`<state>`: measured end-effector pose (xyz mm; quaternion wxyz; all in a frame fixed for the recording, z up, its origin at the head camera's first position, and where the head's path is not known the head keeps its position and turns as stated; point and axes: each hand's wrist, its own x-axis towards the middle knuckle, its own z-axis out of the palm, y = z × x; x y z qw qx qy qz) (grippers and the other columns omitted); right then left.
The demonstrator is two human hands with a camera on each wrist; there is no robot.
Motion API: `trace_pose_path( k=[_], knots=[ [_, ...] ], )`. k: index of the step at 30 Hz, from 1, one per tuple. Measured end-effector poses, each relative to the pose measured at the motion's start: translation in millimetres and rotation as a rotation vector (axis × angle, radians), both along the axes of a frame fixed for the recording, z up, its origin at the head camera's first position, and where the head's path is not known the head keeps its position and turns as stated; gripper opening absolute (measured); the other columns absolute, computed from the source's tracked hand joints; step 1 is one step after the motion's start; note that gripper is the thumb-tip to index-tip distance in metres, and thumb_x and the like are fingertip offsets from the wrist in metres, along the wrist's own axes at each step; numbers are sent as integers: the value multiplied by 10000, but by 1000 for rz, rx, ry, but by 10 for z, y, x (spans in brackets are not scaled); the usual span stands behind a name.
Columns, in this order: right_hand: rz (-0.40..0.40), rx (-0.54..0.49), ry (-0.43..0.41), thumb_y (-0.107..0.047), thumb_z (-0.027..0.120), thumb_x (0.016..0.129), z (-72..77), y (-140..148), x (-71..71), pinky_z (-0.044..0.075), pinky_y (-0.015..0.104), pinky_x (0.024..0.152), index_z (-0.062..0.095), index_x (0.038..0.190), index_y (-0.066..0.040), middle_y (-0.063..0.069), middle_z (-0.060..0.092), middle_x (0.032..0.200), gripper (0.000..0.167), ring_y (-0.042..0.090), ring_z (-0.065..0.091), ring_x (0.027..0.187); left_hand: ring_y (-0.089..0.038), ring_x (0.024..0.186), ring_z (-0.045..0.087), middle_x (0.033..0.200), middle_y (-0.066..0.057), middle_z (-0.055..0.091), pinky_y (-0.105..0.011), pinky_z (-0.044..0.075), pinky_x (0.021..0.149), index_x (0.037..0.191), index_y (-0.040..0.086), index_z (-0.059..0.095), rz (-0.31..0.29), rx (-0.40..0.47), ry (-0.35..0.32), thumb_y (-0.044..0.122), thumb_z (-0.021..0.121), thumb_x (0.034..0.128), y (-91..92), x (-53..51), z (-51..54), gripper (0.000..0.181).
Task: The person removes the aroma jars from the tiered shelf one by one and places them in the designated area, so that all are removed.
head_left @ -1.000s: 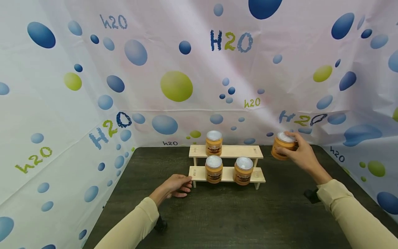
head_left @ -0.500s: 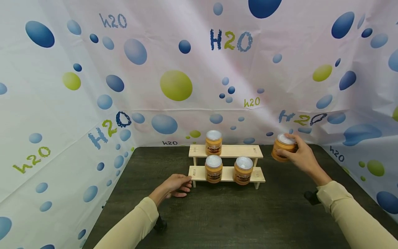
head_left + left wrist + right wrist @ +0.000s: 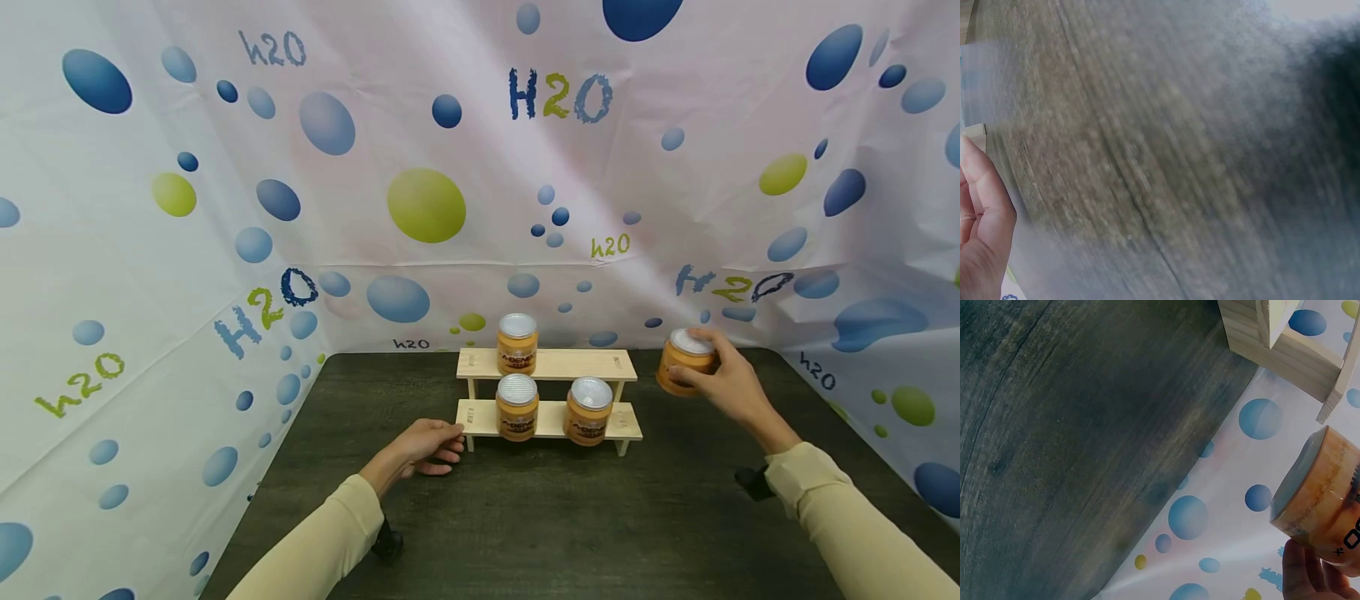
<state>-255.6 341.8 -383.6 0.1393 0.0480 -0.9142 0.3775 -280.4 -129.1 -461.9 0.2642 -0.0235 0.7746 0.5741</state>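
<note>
Right of the wooden rack (image 3: 576, 364), the right hand (image 3: 733, 387) is clamping an orange jar (image 3: 681, 358). The left hand (image 3: 423, 446) is pinching the rack's left end, seemingly for steadiness.

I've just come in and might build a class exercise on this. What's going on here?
A person's right hand holds an orange jar in the air, to the right of a two-tier wooden stand. The left hand touches the left end of the lower shelf. Three similar jars stand upright on the stand: a rear jar up top, and two front jars below.
</note>
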Motion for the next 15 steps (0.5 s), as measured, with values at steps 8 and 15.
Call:
trace_pose_path(
  k=[8,15],
  knots=[
    [1,-17,-4,-341,703,954,-50,15,6,486,603,872,295,1538,-27,353,423,1383,778,503,501,1166,-70,715,666,903,-12,689,-244,615,612,1108,19,683,5,3,-9,383,580,1023,0,-15,-7,387],
    [-12,-18,-20,-358,703,951,-103,21,3,487,600,864,299,1538,-36,357,417,1393,781,504,498,1164,-67,711,664,903,-15,690,-241,612,602,1089,29,692,7,10,-7,384,585,1020,-5,-24,-14,377]
  ],
)
